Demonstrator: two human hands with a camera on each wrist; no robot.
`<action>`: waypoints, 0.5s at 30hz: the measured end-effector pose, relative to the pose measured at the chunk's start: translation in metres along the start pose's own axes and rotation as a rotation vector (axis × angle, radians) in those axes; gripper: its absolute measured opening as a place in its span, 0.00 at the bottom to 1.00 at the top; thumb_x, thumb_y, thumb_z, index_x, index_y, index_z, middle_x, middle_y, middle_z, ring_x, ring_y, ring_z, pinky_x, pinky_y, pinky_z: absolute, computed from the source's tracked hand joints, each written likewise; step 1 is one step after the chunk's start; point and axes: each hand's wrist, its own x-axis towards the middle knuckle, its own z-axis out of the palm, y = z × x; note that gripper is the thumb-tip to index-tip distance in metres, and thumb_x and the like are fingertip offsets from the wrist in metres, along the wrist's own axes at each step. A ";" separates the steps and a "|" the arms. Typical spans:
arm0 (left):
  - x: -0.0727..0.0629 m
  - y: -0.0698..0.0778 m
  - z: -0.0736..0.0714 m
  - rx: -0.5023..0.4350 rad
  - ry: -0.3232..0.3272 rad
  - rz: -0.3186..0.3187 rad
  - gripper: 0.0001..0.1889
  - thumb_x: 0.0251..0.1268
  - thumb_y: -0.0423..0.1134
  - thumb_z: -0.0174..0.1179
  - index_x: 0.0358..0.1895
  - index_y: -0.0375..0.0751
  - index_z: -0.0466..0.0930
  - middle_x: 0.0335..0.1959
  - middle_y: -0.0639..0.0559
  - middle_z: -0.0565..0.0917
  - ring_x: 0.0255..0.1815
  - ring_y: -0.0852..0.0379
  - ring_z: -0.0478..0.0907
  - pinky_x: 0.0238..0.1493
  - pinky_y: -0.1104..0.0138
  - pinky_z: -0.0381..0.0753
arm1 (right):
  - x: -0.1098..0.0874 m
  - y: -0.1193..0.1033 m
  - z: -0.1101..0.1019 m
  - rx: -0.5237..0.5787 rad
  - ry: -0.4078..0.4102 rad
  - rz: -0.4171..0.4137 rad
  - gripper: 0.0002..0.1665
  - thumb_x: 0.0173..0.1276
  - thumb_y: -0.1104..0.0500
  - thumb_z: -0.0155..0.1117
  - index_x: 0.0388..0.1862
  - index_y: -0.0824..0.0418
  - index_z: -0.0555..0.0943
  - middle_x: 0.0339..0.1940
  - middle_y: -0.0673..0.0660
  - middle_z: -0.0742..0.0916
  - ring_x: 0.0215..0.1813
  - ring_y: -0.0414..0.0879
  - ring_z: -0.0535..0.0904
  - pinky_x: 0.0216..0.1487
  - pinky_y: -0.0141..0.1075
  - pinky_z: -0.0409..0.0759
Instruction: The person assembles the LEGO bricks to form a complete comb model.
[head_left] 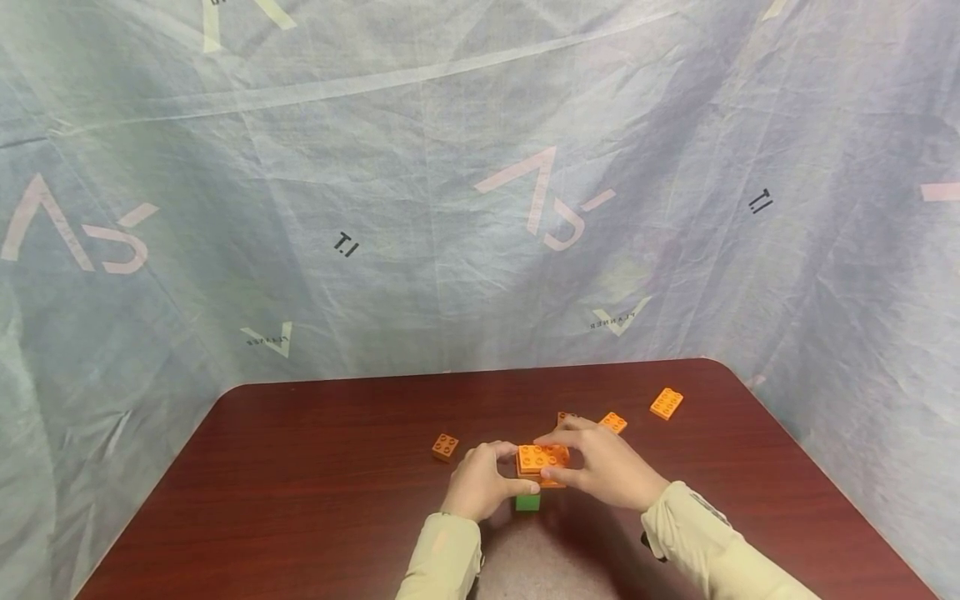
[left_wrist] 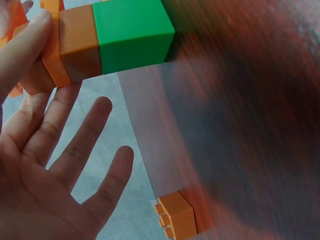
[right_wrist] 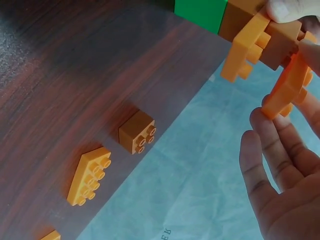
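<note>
One green brick [head_left: 528,502] forms the foot of a studded toy-brick tower [left_wrist: 80,45] on the reddish wood-grain table [head_left: 300,483]. The left hand [head_left: 480,485] grips the tower's upper part; the right hand [head_left: 603,467] pinches a flat orange plate [right_wrist: 286,89] at its top. Loose orange plates [head_left: 666,403] and brown bricks [head_left: 445,447] lie farther back.

Printed cloth [head_left: 420,200] encloses the table [head_left: 300,483], booth-like.
</note>
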 end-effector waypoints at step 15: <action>0.001 -0.001 0.001 -0.001 0.001 0.016 0.26 0.48 0.45 0.81 0.51 0.40 0.86 0.48 0.47 0.87 0.51 0.43 0.82 0.51 0.43 0.80 | 0.008 -0.007 -0.003 -0.036 -0.046 0.000 0.20 0.60 0.55 0.80 0.51 0.58 0.89 0.34 0.45 0.79 0.29 0.39 0.73 0.30 0.31 0.73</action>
